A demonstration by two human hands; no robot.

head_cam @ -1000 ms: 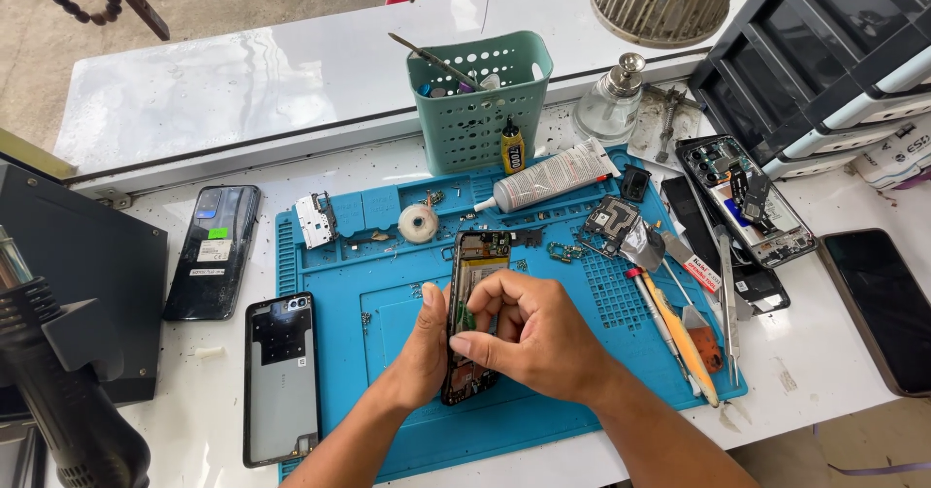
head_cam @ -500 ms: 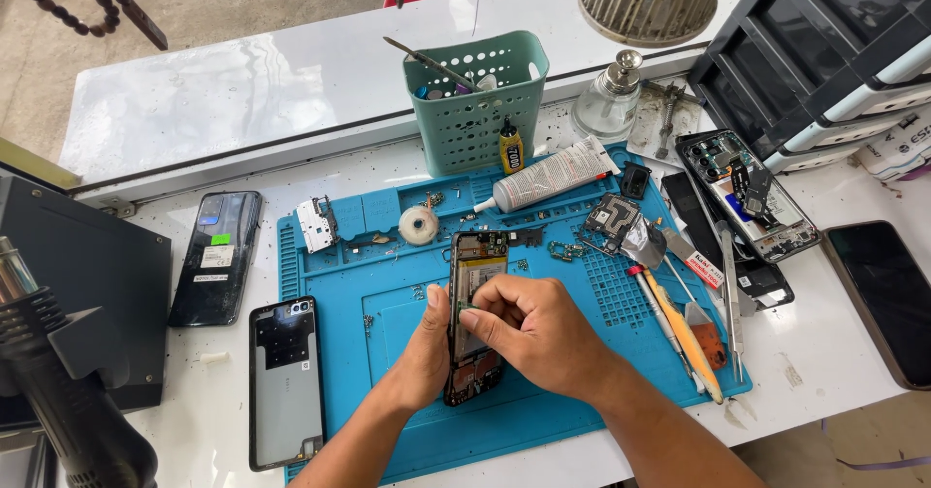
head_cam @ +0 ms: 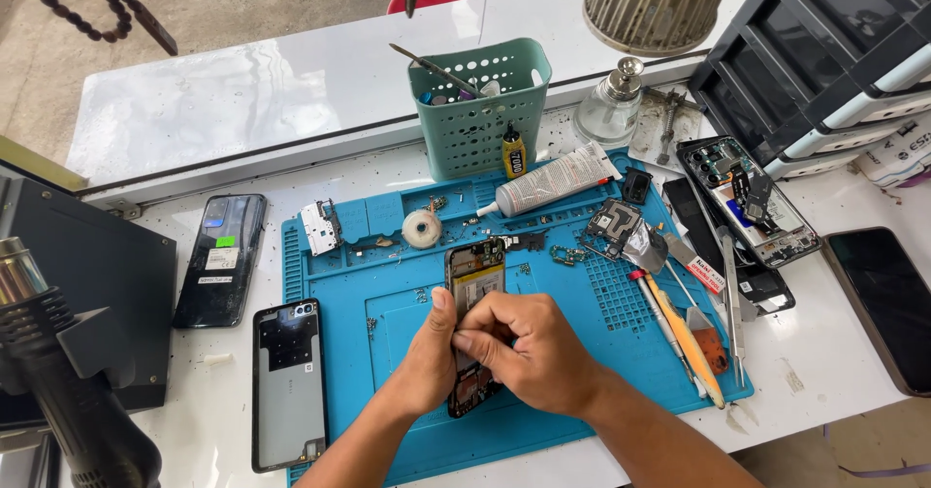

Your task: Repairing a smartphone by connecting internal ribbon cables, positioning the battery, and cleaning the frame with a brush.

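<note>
An opened phone (head_cam: 474, 273) with its back off lies lengthwise on the blue repair mat (head_cam: 388, 313). My left hand (head_cam: 432, 357) grips its left edge, thumb up along the side. My right hand (head_cam: 529, 347) covers the phone's middle, fingertips pinched together over the inside parts. What the fingertips pinch is hidden. The phone's lower end shows below my hands.
A phone back cover (head_cam: 288, 383) and a dark phone (head_cam: 221, 258) lie to the left, a heat gun (head_cam: 58, 372) at far left. A green basket (head_cam: 477, 110), glue tube (head_cam: 553, 182), tape roll (head_cam: 422, 228), screwdrivers (head_cam: 684, 338), tweezers (head_cam: 732, 299), another opened phone (head_cam: 747, 202) and a black phone (head_cam: 887, 304) surround the mat.
Both hands stay on the opened phone; the right fingertips have shifted slightly over its middle. The phone itself has not visibly moved.
</note>
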